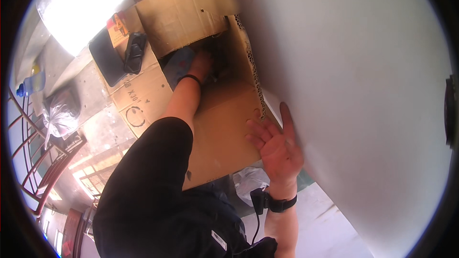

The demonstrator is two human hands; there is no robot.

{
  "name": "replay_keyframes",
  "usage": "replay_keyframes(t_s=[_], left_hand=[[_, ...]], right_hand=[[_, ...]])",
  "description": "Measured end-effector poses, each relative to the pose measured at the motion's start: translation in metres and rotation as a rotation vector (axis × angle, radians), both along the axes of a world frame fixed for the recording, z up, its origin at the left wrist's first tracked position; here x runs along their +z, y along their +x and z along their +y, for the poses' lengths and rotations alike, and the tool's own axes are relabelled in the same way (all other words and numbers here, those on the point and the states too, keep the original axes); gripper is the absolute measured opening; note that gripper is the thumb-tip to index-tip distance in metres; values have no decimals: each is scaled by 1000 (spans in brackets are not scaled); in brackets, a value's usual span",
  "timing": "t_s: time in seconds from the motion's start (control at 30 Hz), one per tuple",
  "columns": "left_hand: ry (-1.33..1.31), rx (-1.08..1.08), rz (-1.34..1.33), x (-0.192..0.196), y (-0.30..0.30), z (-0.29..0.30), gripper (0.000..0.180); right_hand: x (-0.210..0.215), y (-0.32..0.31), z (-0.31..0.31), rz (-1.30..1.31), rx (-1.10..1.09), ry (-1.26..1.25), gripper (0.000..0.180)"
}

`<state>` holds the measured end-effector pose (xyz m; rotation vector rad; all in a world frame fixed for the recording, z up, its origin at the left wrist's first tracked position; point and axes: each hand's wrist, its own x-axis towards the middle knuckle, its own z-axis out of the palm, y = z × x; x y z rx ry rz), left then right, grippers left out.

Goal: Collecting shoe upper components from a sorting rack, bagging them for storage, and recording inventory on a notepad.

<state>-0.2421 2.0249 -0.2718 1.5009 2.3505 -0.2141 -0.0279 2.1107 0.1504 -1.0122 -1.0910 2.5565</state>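
Note:
A large cardboard box [224, 134] with raised flaps takes up the middle. My left hand [203, 64] reaches down inside it, beside a blue thing [179, 62] that looks soft. Its fingers are lost in the dark of the box, along with whatever they touch. A dark band circles the left wrist. My right hand [279, 153] is open at the box's right corner, palm up and fingers spread, with nothing in it. Its fingertips are close to the torn corrugated edge [253, 67]. A black strap with a small device [272, 203] is on the right wrist.
On the left flap lie a dark flat slab [107, 57], a black moulded piece [135, 53] and an orange card [118, 29]. A pale wall [363, 91] rises close on the right. Further left are a plastic bottle [33, 83], a plastic bag [62, 114] and a metal railing [55, 167].

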Motion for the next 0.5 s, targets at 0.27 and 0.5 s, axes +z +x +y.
replay_keyframes(t_s=[0.27, 0.5], left_hand=[[9, 43, 62, -13, 9, -20, 24], [-36, -135, -110, 228, -2, 17, 11]], right_hand=[[-2, -6, -2, -15, 3, -43, 79], [-9, 4, 14, 78, -118, -315, 66]])
